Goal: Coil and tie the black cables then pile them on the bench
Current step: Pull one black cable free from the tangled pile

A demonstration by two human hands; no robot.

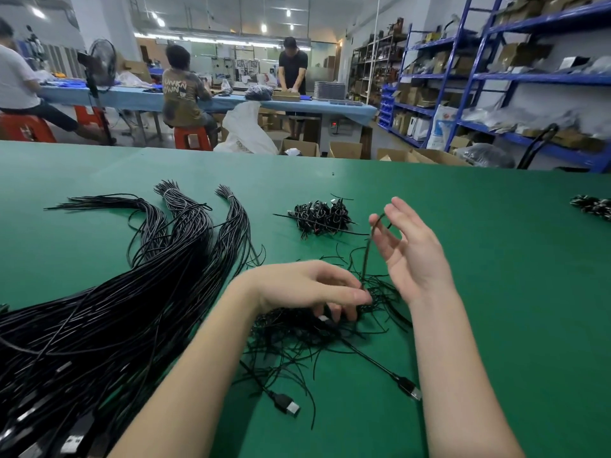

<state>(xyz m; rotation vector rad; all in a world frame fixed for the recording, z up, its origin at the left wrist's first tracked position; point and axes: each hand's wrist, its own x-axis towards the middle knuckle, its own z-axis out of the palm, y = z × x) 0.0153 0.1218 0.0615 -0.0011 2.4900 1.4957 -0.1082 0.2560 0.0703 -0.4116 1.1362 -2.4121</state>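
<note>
The green bench (463, 226) fills the lower view, w/ a workshop behind it: blue shelves (529, 77) on the right and 3 people at a long blue table (132, 97) further back.

On the bench's left lies a big bundle of long black cables (115, 309), fanning out toward the far side into 3 tails; 2 of those tails are bound near the tip w/ pale ties. USB plugs show at the near left corner.

In front of the person, approx center, sits a loose tangle of thin black ties (314, 332). 2 cables w/ USB plugs (287, 404) trail out of it toward the near edge.

Further back, center, a small pile of coiled cables (322, 216) rests on the bench, well apart from the big bundle. Another coiled bunch (593, 206) shows at the far right edge, partly cut off.

The left hand (310, 289) is down on the tangle, fingers curled, pinching the lower end of a cable strand (367, 249) that runs up to the right hand.

The right hand (410, 249) is raised above the bench, palm facing left, fingers mostly straight and spread; the strand's upper end loops over 1 fingertip. Cannot tell whether the thumb pins it.
</note>
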